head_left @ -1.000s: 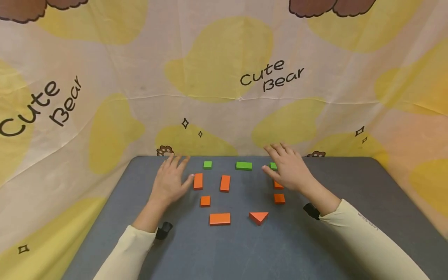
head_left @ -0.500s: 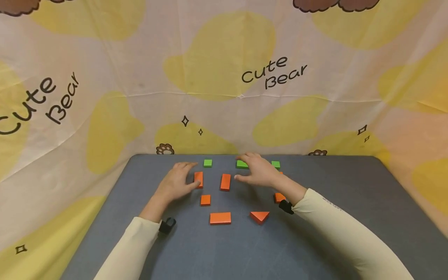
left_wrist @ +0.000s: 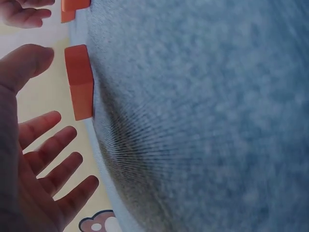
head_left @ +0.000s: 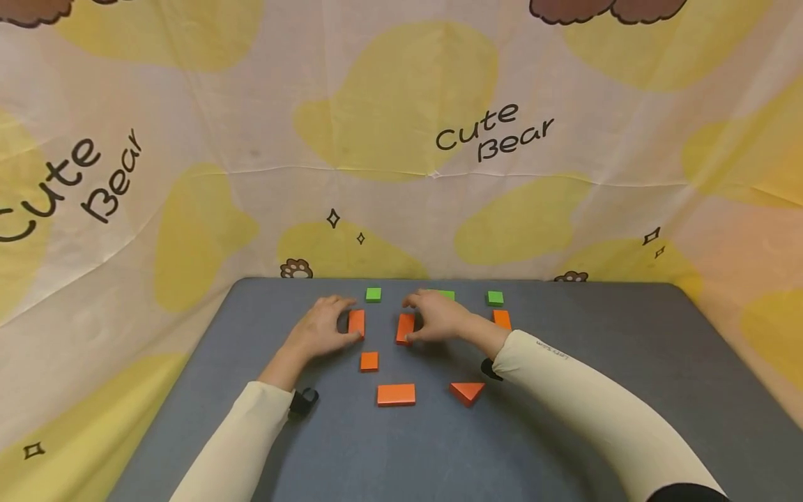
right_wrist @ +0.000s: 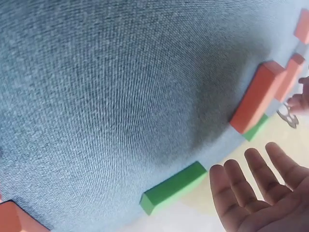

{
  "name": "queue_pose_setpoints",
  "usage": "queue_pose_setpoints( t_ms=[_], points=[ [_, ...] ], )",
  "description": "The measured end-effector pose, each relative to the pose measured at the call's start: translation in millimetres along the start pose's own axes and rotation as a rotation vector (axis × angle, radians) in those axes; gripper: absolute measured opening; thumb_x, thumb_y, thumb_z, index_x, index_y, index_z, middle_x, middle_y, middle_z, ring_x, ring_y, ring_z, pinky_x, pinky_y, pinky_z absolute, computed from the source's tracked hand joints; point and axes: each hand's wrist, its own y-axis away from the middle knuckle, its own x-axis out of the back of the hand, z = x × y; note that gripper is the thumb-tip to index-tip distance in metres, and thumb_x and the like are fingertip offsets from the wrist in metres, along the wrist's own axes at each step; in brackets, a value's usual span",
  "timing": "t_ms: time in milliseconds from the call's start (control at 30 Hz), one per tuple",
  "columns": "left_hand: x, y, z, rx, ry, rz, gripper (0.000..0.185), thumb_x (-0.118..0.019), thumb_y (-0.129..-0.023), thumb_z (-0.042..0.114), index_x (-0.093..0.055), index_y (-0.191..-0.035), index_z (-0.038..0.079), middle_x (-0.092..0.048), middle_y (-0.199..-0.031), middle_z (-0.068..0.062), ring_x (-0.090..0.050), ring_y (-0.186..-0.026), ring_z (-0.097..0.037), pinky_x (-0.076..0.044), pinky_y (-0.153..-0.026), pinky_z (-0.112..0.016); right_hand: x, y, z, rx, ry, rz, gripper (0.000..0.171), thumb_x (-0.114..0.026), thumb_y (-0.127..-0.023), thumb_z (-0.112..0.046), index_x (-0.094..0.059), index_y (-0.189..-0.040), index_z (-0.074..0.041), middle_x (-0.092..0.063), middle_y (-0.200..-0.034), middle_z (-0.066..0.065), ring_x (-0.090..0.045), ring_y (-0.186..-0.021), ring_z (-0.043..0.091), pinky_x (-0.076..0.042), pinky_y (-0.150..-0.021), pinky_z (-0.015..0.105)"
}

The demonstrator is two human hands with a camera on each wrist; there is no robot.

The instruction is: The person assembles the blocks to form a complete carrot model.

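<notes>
My left hand (head_left: 318, 328) is at the left orange rectangular block (head_left: 356, 322), its thumb over the near end and its fingers by the far end. In the left wrist view a gap shows between the spread, relaxed fingers (left_wrist: 63, 145) and that block (left_wrist: 79, 82). My right hand (head_left: 437, 315) hovers around the middle orange rectangular block (head_left: 404, 328), thumb near its front and fingers beyond it. The right wrist view has the fingers (right_wrist: 257, 166) almost straight and apart from this block (right_wrist: 257, 96). Neither hand holds anything.
Along the back lie a green square block (head_left: 373, 295), a green rectangular block (head_left: 447, 295) partly hidden, and another green block (head_left: 495, 298). An orange block (head_left: 502, 319), orange square (head_left: 369, 361), orange rectangle (head_left: 396, 394) and orange triangle (head_left: 467, 392) also lie on the grey table (head_left: 401, 460).
My right hand has moved left from the right-hand blocks to the middle orange block. The left hand has come slightly right and down to the left orange block. The blocks stay put.
</notes>
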Motion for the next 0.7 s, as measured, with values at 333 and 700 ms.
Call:
queue_pose_setpoints(
  t_ms=[333,700],
  points=[
    [-3.9,-4.2,-3.3,-0.018,-0.033,-0.018,0.061,-0.072,-0.078,0.044,-0.06,-0.129,0.013,-0.059,-0.126,-0.01,-0.051,-0.116,-0.03,-0.045,-0.098,-0.049,-7.1,-8.2,-2.4,-0.036,0.078,-0.063,0.064,-0.079,-0.076,-0.041,-0.059,-0.126,-0.005,-0.06,-0.119,0.01,-0.056,-0.096,0.02,-0.05,-0.089,0.034],
    [-1.9,-8.9,-0.6,0.005,-0.027,-0.052,0.059,-0.074,-0.076,0.044,-0.062,-0.126,0.013,-0.06,-0.122,-0.008,-0.051,-0.113,-0.028,-0.046,-0.096,-0.047,-11.1,-11.9,0.1,-0.056,0.058,-0.067,0.058,-0.08,-0.075,-0.037,-0.062,-0.121,-0.006,-0.061,-0.111,0.008,-0.055,-0.091,0.018,-0.05,-0.083,0.032]
  ],
)
